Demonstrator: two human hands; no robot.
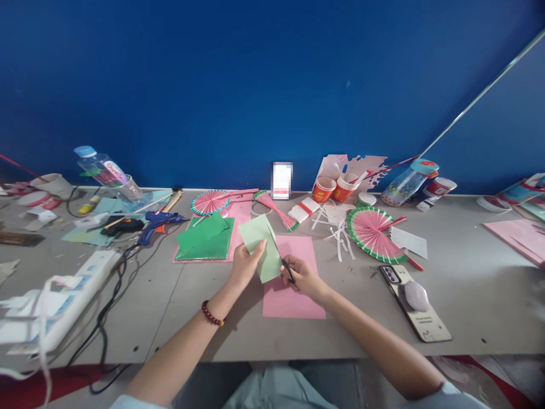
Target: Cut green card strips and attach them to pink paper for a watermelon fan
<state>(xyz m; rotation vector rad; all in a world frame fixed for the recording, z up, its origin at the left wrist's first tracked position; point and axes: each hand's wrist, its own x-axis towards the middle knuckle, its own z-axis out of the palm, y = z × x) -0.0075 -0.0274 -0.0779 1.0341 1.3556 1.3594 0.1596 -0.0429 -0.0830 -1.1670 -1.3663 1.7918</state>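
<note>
A light green sheet of paper [267, 262] is pinched in my left hand [248, 264], thumb on top, above the table. My right hand [302, 276] grips black-handled scissors [287, 268] at the sheet's right edge. The blades lie along that edge, and a narrow slit shows near its upper part. Under both hands lies a pink sheet of paper [293, 301] flat on the table. To the left, green paper [204, 241] rests in a stack on pink paper.
Paper fans [374, 236] in watermelon colours, red paper cups [324, 190] and white strips [340, 241] lie behind. A phone [430, 324] is at right. A blue glue gun [157, 224], power strip [80, 295] and bottle [106, 173] stand left.
</note>
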